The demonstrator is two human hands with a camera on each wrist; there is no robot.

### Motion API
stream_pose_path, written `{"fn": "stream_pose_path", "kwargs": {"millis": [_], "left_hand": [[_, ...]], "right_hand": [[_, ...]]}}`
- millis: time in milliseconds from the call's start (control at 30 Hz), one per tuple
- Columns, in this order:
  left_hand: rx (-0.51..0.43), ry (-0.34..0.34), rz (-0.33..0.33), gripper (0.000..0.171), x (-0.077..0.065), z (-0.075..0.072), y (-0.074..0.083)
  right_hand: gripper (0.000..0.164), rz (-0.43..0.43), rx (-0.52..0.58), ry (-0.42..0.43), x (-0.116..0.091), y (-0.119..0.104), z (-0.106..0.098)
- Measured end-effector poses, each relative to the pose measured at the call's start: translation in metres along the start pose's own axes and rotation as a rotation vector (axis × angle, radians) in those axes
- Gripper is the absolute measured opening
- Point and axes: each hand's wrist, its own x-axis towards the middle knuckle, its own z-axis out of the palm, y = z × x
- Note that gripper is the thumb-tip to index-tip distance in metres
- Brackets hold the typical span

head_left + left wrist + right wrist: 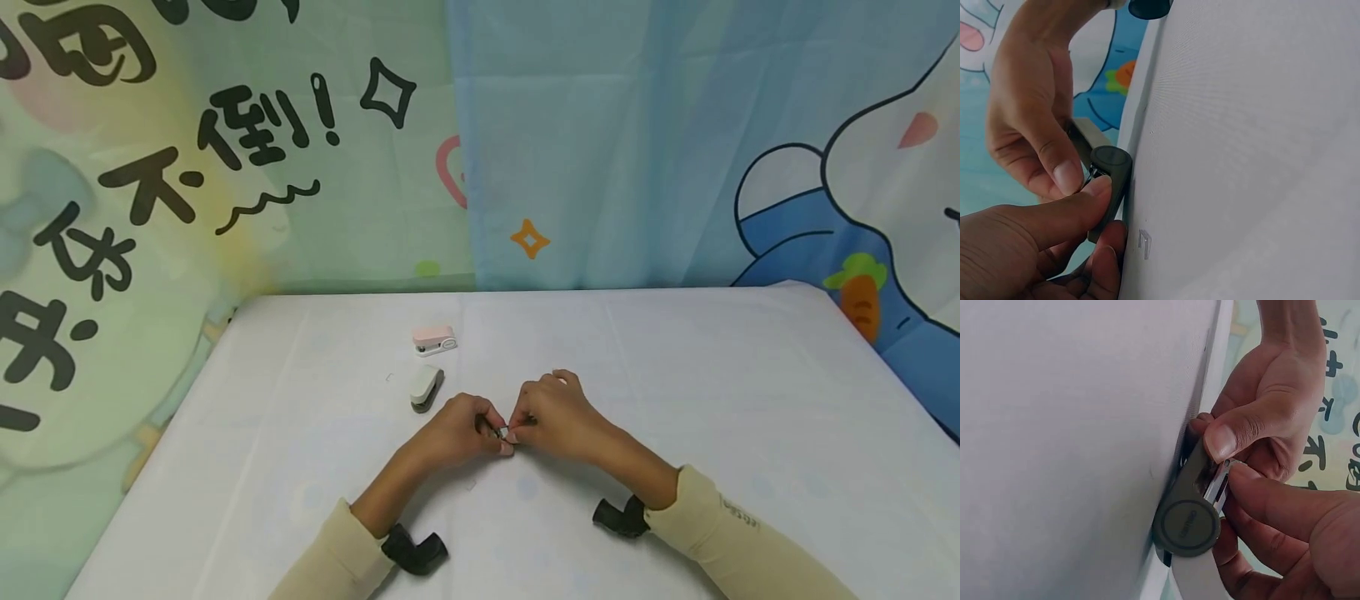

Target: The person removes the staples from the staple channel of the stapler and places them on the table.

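A small stapler with a dark grey base (1186, 528) and a pale top arm (1200, 575) is swung open between the hands, low over the table. My left hand (453, 429) grips the base, its thumb on the upper edge. From the other side my right hand (558, 417) pinches at the silver staple channel (1217, 484) with thumb and fingers. Whether loose staples are between those fingertips is hidden. In the left wrist view, a bent staple (1144, 244) lies on the cloth near the left fingers.
A pink stapler (433, 340) and a white-and-grey stapler (427, 388) rest on the white tablecloth (675, 367), beyond the left hand. A tiny staple-like piece (388, 377) lies left of them. A printed curtain (585, 150) hangs behind the table.
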Motion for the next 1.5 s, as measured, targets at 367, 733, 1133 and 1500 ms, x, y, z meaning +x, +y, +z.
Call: {"fn": "stream_pose_path", "kwargs": {"millis": [367, 733, 1133, 1500], "left_hand": [[0.038, 0.045, 0.023, 0.019, -0.0019, 0.0041, 0.0006], [0.089, 0.093, 0.082, 0.021, -0.0027, 0.0064, 0.0030], [0.107, 0.111, 0.048, 0.020, -0.0041, 0.0080, 0.0063], [0.087, 0.111, 0.109, 0.020, -0.0030, 0.0059, 0.0011]], "right_hand": [[0.012, 0.126, 0.079, -0.017, -0.0010, -0.0039, 0.0028], [0.019, 0.171, 0.131, -0.030, -0.0034, -0.0027, -0.0019], [0.028, 0.147, 0.125, 0.058, -0.0034, -0.0025, 0.0058], [0.014, 0.047, 0.105, 0.058, -0.0045, 0.0042, 0.0023]]}}
